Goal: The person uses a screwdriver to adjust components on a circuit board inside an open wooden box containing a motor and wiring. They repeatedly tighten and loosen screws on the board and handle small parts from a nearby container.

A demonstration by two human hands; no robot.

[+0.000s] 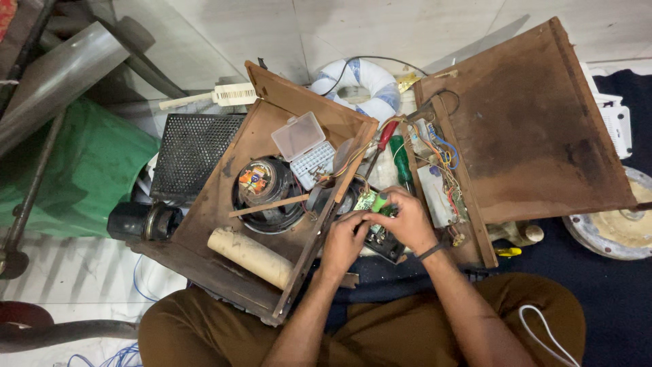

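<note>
Sitting on the floor (407,27), you are working both hands over a small green circuit board (370,202), which is lying between the two wooden cabinet pieces, just above your knees. Your left hand (343,239) is curling its fingers against the board's lower edge, pinching it from the left. Your right hand (406,219) is closing over the board from the right, its fingers bent around the top; a dark band is sitting on that wrist. Under the board, a dark box-like part (382,243) is resting on the floor.

To your left, an open wooden speaker box (224,197) is holding a round speaker driver (261,185), a clear plastic case of small parts (303,144) and a cardboard tube (250,255). To your right, a wooden panel (530,122) is lying flat, with a bundle of coloured wires (438,153) along its left edge. Two screwdrivers, red-handled (386,136) and green-handled (401,162), are lying just beyond your hands.
</note>
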